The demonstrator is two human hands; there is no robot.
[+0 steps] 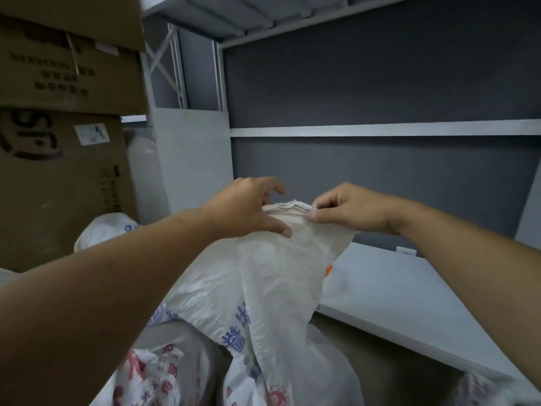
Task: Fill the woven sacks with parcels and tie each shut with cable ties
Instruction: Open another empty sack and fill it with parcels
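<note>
My right hand point(349, 211) pinches the woven sack point(272, 276) hem; my left hand point(248, 209), fingers spread, rests just beside it.

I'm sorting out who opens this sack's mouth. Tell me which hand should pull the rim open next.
Probably the left. The right hand already pinches the hemmed rim of the woven sack and can anchor it. The left hand has its fingers spread at the rim beside it, free to take a grip and pull.

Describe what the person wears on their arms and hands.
Nothing: both forearms are bare as far as the view shows, with no sleeves in sight. The left hand and right hand have no gloves, rings, watch or bands. Fingers uncovered, nails short.
</note>
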